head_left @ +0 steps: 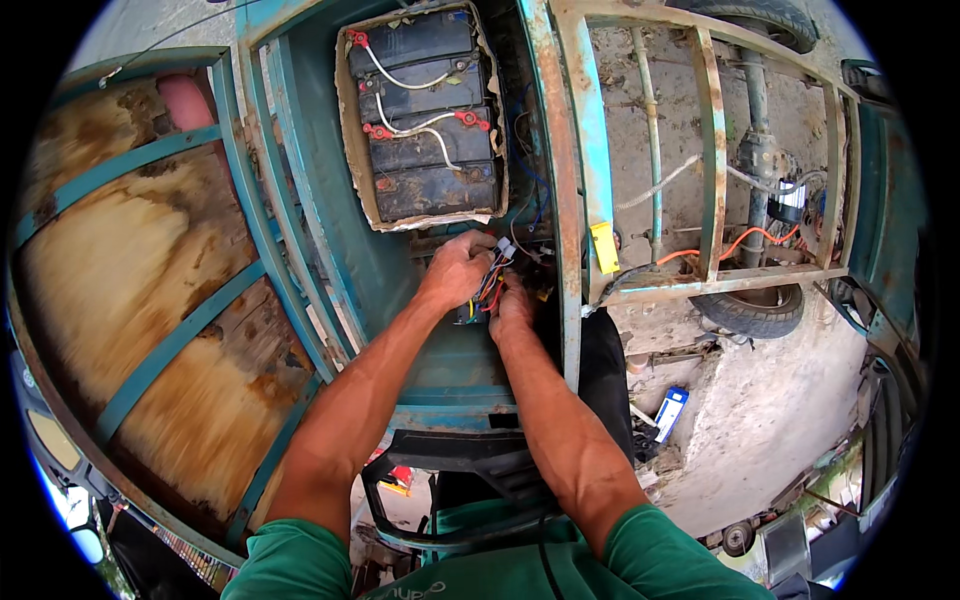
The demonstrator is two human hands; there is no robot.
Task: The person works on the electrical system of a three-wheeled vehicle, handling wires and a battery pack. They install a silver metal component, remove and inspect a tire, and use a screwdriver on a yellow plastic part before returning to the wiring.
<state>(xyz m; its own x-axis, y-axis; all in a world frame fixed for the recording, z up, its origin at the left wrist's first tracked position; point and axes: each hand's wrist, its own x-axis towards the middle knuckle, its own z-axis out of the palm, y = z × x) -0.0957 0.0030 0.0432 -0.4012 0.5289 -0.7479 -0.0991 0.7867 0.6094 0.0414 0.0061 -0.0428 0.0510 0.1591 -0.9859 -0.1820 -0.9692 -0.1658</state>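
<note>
Inside a teal metal compartment, my left hand (455, 270) is closed on a bundle of coloured wires (490, 285) near white plastic connectors (505, 247). My right hand (512, 298) grips the same bundle just to its right, its fingertips partly hidden by the wires. A grey metal box (467, 314) sits under the wires, partly covered by my hands. Behind them, several dark batteries (420, 140) sit in a worn cardboard box (353, 150), linked by white cables with red terminal covers. Thin loose wires (530, 200) run down the compartment’s right side.
A rusty hinged panel with wooden boards (150, 310) lies left. To the right are an open frame (713, 150), a tyre (755, 315), an orange cable (743, 240), a yellow item (604, 247) and a blue-white package (671, 415). A black plastic frame (450, 450) crosses below my arms.
</note>
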